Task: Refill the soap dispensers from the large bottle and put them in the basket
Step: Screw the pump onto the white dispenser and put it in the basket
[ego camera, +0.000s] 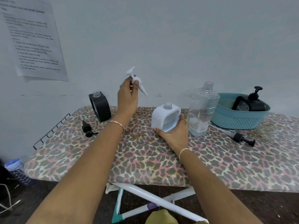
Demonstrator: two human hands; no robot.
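While one capped dispenser (249, 103) sits in the basket (234, 120), the left hand (127, 96) pinches the white pump (137, 80), fingers (182, 118) of the right hand (176, 135) grasp the white dispenser (163, 117); the open black dispenser (100, 105) awaits its pump.

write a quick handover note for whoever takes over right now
Left hand holds the white pump raised, off its bottle. Right hand grips the white dispenser, neck open, on the board. Large bottle stands uncapped beside it, a little liquid left.
Done: one black dispenser, pump on, in the basket.
Left: pump onto the white one (fill level unclear), then basket; open black dispenser at back left: check fill, fit the black pump lying near it, basket. A second black pump lies by the basket.
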